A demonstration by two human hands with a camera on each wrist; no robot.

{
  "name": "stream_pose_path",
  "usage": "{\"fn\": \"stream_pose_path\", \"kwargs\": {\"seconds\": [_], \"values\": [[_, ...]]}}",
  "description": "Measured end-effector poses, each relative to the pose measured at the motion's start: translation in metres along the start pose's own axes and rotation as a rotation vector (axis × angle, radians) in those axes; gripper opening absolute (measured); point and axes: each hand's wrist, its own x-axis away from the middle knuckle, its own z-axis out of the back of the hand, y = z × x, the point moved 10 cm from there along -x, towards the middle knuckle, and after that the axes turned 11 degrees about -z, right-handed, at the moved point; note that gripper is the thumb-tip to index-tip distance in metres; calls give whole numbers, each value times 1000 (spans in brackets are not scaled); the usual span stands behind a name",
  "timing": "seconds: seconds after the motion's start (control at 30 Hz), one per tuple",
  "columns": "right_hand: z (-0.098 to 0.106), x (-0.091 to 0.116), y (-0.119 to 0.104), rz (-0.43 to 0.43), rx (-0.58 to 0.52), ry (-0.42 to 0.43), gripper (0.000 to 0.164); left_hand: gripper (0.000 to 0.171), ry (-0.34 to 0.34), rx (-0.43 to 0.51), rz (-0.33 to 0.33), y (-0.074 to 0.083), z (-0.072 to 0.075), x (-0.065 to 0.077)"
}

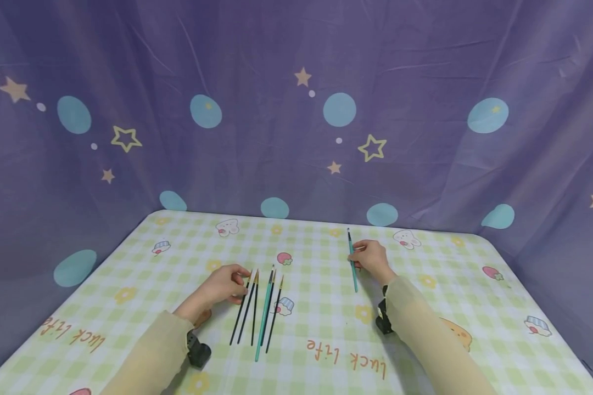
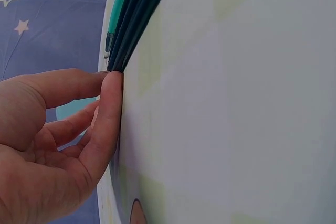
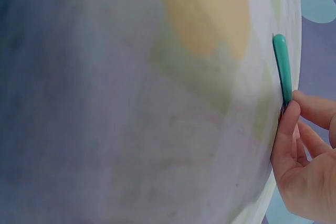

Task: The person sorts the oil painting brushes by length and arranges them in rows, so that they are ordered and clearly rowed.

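Note:
My left hand (image 1: 222,288) pinches the leftmost black paintbrush (image 1: 238,318) near its bristle end, between thumb and forefinger. To its right, several more slim brushes lie roughly side by side: black-handled ones such as this black paintbrush (image 1: 254,321), plus a teal paintbrush (image 1: 262,329). In the left wrist view the dark handles (image 2: 142,9) overlap closely above the fingertips. Farther right and back, my right hand (image 1: 373,258) grips a separate teal paintbrush (image 1: 353,277) around its middle, bristles pointing away. The right wrist view shows its rounded teal handle end (image 3: 283,66) close over the cloth.
A green-and-white checked tablecloth (image 1: 168,307) with printed cartoons and lettering covers the table. Behind and at the sides hangs a purple curtain (image 1: 257,159) with stars and blue dots. A black wrist camera (image 1: 197,351) sits on the left sleeve, another camera (image 1: 384,318) on the right.

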Motion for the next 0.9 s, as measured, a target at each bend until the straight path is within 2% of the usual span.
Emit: {"fn": "stream_pose_path", "kwargs": {"seconds": [0.5,0.73,0.9], "values": [[1,5,-1,-29,-29,5,36,36,-11,-5,9,-2,-1,-1],[0,18,-16,21,-13,29,32,36,-10,10,0,0,0,0],[-12,31,-27,57,15,0,30,36,-12,15,6,0,0,1]]}}
